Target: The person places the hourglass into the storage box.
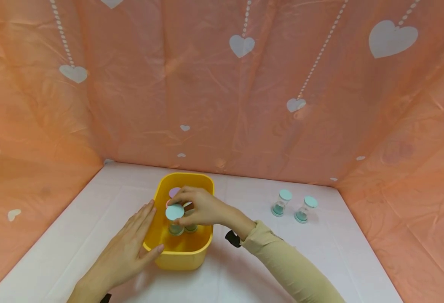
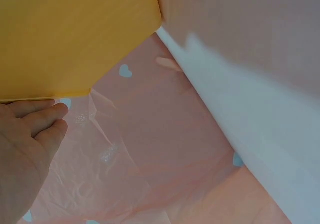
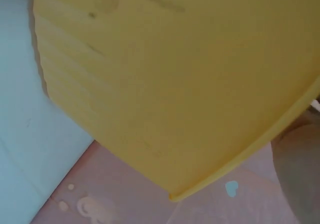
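Observation:
In the head view a yellow bin (image 1: 184, 261) stands on the table. My right hand (image 1: 201, 206) reaches over its right side and pinches a small hourglass (image 1: 174, 211) with a pale mint cap between thumb and fingers. Another hourglass (image 1: 191, 228) shows partly beneath that hand. Behind the fingers a purple cap (image 1: 174, 192) and a sliver of a pink one can be seen inside the bin. My left hand (image 1: 125, 246) rests along the bin's left rim with extended fingers. In the left wrist view those fingers (image 2: 42, 119) touch the rim from outside.
Two mint-capped hourglasses, one on the left (image 1: 281, 203) and one on the right (image 1: 306, 209), stand upright on the white table (image 1: 256, 269), right of the bin. A pinkish-orange curtain (image 1: 207, 84) with white hearts encloses the table's back and sides.

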A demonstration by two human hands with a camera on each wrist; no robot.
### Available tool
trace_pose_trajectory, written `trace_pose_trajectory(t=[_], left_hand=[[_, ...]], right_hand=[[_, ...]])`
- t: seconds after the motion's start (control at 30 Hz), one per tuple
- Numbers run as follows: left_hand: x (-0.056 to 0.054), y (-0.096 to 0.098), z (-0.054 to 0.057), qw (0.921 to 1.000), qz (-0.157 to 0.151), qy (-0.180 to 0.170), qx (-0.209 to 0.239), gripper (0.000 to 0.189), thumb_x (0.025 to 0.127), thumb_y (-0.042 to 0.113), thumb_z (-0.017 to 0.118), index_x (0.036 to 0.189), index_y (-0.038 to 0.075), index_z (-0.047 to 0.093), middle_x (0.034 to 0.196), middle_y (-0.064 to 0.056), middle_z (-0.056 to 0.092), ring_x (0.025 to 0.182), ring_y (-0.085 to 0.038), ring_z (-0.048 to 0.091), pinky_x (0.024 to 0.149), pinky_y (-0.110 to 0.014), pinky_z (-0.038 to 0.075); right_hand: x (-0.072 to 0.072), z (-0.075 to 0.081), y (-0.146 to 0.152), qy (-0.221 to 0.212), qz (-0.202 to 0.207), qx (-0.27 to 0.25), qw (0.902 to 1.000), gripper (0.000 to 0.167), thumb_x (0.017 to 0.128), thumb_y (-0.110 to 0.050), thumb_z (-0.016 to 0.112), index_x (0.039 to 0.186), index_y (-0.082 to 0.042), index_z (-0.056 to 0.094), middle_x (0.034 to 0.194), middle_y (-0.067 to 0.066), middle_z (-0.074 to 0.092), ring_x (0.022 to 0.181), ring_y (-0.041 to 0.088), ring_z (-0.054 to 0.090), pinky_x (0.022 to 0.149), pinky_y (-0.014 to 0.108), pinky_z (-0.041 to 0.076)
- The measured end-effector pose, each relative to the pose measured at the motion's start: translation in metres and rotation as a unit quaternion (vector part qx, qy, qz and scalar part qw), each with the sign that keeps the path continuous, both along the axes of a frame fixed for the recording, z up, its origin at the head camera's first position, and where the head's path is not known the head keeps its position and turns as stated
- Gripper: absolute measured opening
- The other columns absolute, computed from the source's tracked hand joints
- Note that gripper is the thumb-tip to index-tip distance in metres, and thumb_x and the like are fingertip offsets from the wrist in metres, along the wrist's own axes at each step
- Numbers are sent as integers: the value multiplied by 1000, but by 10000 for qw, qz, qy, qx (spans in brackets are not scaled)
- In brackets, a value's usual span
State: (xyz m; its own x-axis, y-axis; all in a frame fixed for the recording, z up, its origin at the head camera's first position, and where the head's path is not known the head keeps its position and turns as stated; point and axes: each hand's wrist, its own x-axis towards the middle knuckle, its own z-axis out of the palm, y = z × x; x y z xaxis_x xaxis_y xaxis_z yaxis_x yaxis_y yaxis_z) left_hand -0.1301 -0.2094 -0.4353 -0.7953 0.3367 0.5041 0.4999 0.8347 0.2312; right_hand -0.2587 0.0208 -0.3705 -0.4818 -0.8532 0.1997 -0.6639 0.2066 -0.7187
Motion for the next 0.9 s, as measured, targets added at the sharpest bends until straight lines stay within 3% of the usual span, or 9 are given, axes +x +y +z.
trace_pose_trajectory(t=[0.2, 0.33, 0.47, 0.63, 0.77, 0.9], left_hand=[[0, 0, 0, 10000, 23, -17, -7, 92, 94, 40, 75, 160, -5, 31, 169, -21, 26, 150, -42, 34, 124, -16, -4], [1, 0, 1, 10000, 3, -35, 3, 92, 94, 39, 75, 160, -5, 30, 169, -21, 26, 151, -41, 33, 124, -15, -4], [0, 0, 1, 10000, -17, -9, -9, 91, 94, 39, 75, 160, -6, 31, 169, -22, 26, 151, -42, 33, 124, -15, -4], [0, -1, 1, 10000, -13, -20, 6, 91, 94, 40, 75, 160, -5, 32, 169, -22, 26, 151, -42, 34, 124, -16, -4], [0, -1, 0, 10000, 8, -46, 7, 91, 94, 40, 75, 160, -5, 31, 170, -20, 24, 152, -40, 32, 124, -15, -5], [0, -1, 0, 10000, 15, -52, -12, 91, 94, 40, 75, 160, -6, 31, 171, -18, 21, 153, -38, 30, 124, -15, -5]], right_hand=[[-7, 0, -9, 815, 351, 555, 9945, 44, 86, -8, 84, 127, -1, 70, 114, 8, 64, 98, 7, 62, 90, 18, 58], [-12, -3, -15, 1584, 417, 908, 9823, 44, 86, -18, 87, 126, -4, 73, 113, 6, 68, 96, 15, 64, 87, 13, 53], [-14, -5, -19, 2080, 439, 1187, 9699, 44, 86, -26, 87, 125, -8, 75, 118, 3, 72, 97, 15, 63, 83, 9, 46], [-14, -6, -23, 2092, 506, 1468, 9654, 45, 89, -29, 85, 128, -9, 74, 122, 0, 73, 101, 10, 58, 86, 10, 43], [-15, -9, -26, 1942, 704, 1460, 9675, 45, 90, -25, 84, 129, -5, 73, 122, 3, 72, 100, 15, 58, 86, 9, 44], [-15, -11, -28, 2059, 763, 1503, 9639, 44, 90, -24, 84, 128, -5, 73, 121, 4, 70, 100, 17, 60, 87, 8, 42]])
